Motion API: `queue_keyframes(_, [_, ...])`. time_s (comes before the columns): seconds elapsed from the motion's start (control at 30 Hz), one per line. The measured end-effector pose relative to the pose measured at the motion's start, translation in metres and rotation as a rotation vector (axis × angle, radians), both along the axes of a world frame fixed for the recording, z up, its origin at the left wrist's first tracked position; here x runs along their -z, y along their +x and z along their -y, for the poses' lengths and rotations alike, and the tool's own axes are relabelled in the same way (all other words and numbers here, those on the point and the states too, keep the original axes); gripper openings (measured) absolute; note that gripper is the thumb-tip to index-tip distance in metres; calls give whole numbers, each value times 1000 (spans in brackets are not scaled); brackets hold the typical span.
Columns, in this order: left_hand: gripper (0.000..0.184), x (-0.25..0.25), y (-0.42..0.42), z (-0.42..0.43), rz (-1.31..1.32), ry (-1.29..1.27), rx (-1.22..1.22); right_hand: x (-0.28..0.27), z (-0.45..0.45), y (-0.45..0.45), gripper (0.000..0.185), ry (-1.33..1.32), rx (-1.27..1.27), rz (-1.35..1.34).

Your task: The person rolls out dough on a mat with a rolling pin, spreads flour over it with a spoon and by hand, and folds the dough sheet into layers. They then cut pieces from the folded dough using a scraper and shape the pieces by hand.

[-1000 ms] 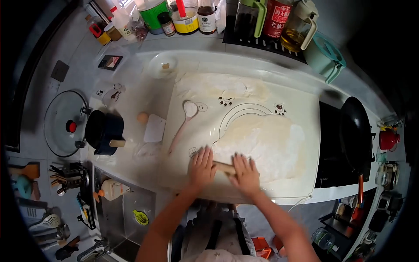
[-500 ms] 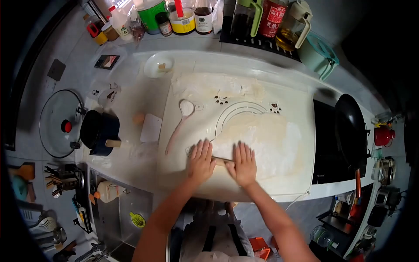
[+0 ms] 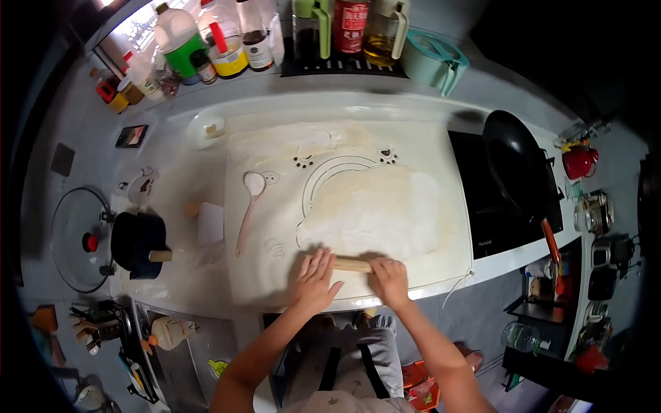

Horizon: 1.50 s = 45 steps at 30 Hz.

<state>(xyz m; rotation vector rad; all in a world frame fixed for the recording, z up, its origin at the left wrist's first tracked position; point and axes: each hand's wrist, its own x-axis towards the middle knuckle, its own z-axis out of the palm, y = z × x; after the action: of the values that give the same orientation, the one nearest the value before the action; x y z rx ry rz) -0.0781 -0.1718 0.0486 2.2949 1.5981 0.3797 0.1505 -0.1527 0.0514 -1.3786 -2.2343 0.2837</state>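
A wooden rolling pin (image 3: pixel 352 264) lies crosswise near the front edge of the white mat (image 3: pixel 275 286). My left hand (image 3: pixel 315 281) rests over its left end, fingers stretched out and thumb apart. Over the right end, the fingers of my right hand (image 3: pixel 390 281) curl around the wood. Just beyond the pin spreads a wide, thin, floured dough sheet (image 3: pixel 375 213), which covers part of the mat's printed rings. Another pale dough sheet (image 3: pixel 296 140) lies along the mat's far edge. To the left is a spoon (image 3: pixel 255 184) with white powder in its bowl.
On the left stand a dark pot (image 3: pixel 140 244), a glass lid (image 3: pixel 79 237) and a white scraper-like card (image 3: pixel 211 223). A small white dish (image 3: pixel 206 130) sits behind. Bottles and a teal pitcher (image 3: pixel 435 58) line the back. On the right, a black wok (image 3: pixel 513 162) rests on the cooktop (image 3: pixel 475 206).
The rolling pin has come toward me, to the near side of the dough sheet. My right fingers, flat before, now curl around it. The camera view has shifted.
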Motion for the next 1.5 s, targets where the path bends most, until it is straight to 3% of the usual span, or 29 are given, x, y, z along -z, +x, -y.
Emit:
queue_keyframes(0.07, [70, 7, 28, -14, -18, -16, 41, 9, -4, 29, 40, -40, 15, 19])
queue_keyframes(0.1, [70, 10, 38, -21, -68, 33, 29, -1, -5, 34, 50, -140, 41, 99])
queue_keyframes(0.2, [70, 27, 49, -73, -146, 89, 22, 23, -45, 43, 60, -93, 146, 353])
queue_keyframes(0.27, [72, 30, 68, -154, -227, 134, -128, 22, -133, 37, 60, -8, 225, 326])
queue_keyframes(0.37, [73, 39, 73, -176, -72, 195, -250, 37, -171, 42, 59, -5, 174, 202])
queue_keyframes(0.47, [75, 28, 76, -109, -147, 55, -265, 19, -109, 41, 59, -149, 54, 297])
queue_keyframes(0.57, [79, 34, 80, -18, -61, 128, -254, 4, -26, 48, 68, -305, -13, 312])
queue_keyframes(0.67, [76, 20, 79, 7, -35, 12, -231, 25, -1, 60, 71, -298, -78, 232])
queue_keyframes(0.7, [78, 15, 76, -19, -141, -58, -204, -3, -36, 48, 68, -337, -64, 288])
queue_keyframes(0.77, [77, 15, 75, -82, -145, 42, -247, 17, -90, 43, 69, -126, 4, 376])
queue_keyframes(0.87, [73, 24, 75, -181, -138, 216, -388, 29, -188, 32, 65, 72, 88, 293])
queue_keyframes(0.93, [71, 30, 76, -196, -94, 255, -420, 32, -212, 31, 67, 72, 109, 182])
queue_keyframes(1.03, [70, 28, 84, -142, -170, 146, -446, 24, -157, 39, 69, -25, 41, 239])
queue_keyframes(1.17, [75, 24, 98, -22, -80, 66, -379, 12, -53, 58, 63, -229, -105, 220])
queue_keyframes(1.23, [74, 22, 102, 19, -44, 13, -339, 19, -14, 71, 56, -135, -140, 233])
queue_keyframes(1.4, [70, 11, 95, 15, 13, -75, -321, 25, -30, 77, 43, -46, -222, 47])
queue_keyframes(1.5, [69, 23, 92, -3, -86, 35, -199, 20, -58, 86, 42, -31, -272, -77])
